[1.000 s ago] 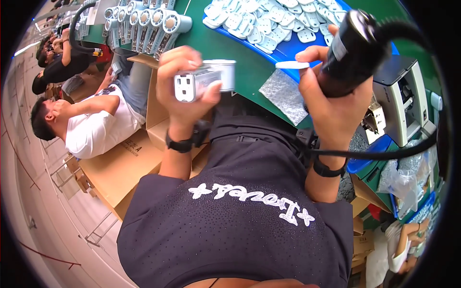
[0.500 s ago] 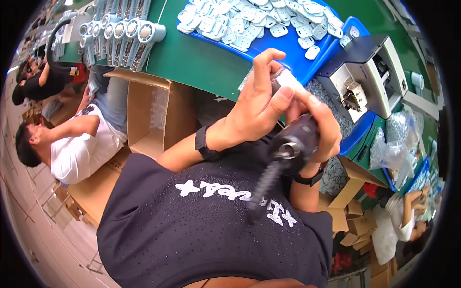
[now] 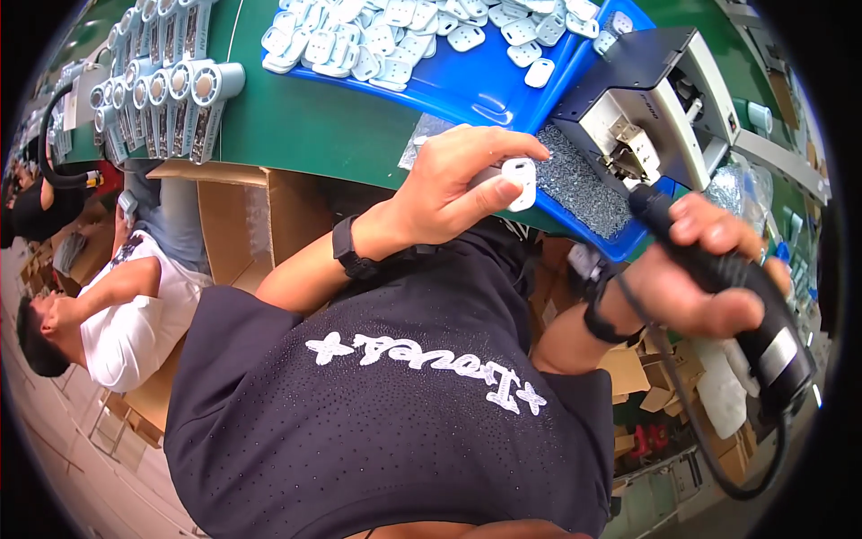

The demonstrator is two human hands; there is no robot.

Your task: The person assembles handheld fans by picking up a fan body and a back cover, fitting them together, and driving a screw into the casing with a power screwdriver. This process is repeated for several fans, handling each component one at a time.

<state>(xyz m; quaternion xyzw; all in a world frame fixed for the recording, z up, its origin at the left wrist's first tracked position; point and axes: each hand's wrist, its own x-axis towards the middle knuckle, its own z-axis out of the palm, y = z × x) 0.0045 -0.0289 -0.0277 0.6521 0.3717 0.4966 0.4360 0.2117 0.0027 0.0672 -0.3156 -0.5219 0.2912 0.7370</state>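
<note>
My left hand [image 3: 449,184] pinches a small white plastic plate [image 3: 523,186] with holes between thumb and fingers; my fingers and palm hide whatever lies behind it. My right hand [image 3: 705,269], slightly blurred, is wrapped round a black electric screwdriver [image 3: 770,346] with a cable at its back end. The front end of the screwdriver points at the opening of a black and silver screw feeder [image 3: 696,135]. I cannot make out whether its bit touches anything there. A heap of small silvery screws [image 3: 584,184] lies beside the feeder.
A blue tray [image 3: 485,103] holds many pale plates [image 3: 395,40]. Light blue fan-like units [image 3: 206,85] stand in rows at the far left of the green table [image 3: 296,121]. An open cardboard box [image 3: 235,216] is at the table's edge. A seated person [image 3: 135,305] works at left.
The screwdriver has swung from in front of my chest to the feeder at right, in my right hand. My hands have parted; the left keeps the white plastic plate. The view has shifted rightward.
</note>
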